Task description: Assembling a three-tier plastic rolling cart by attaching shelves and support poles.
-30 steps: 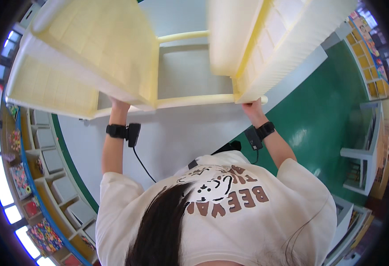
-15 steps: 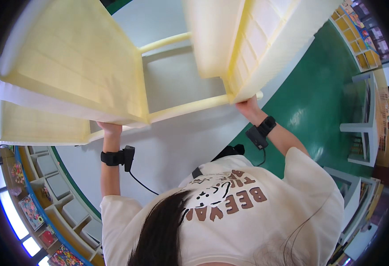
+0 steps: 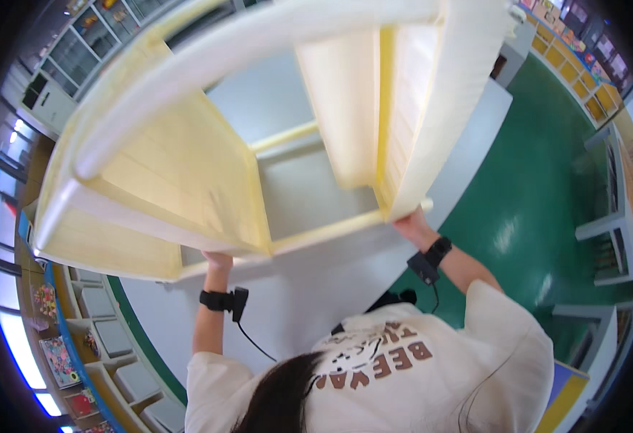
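Observation:
I hold a large pale-yellow frame [image 3: 323, 236], made of round white-and-cream rails and broad upright panels, over a pale grey surface [image 3: 302, 303]. My left hand [image 3: 219, 261] grips its near lower edge at the base of the left panel [image 3: 193, 166]; that panel hides most of the fingers. On the near right corner, my right hand [image 3: 410, 222] is closed around the lower edge under the right panel [image 3: 425, 123], fingers partly covered. Between the panels lies an open rectangular gap crossed by rails. Each wrist wears a black strap with a small box and cable.
Shelving with grey bins [image 3: 114, 337] curves along the left, with colourful small items on top. A glass-fronted cabinet [image 3: 78, 54] stands at the far left. Green floor [image 3: 511, 224] runs along the right, with white-framed furniture [image 3: 612, 238] and yellow cubby shelves [image 3: 562, 65] beyond.
The frame and both hands now sit lower and further right in the picture. A curved top rail and the far-left cabinet have come into view. Both hands have kept their hold.

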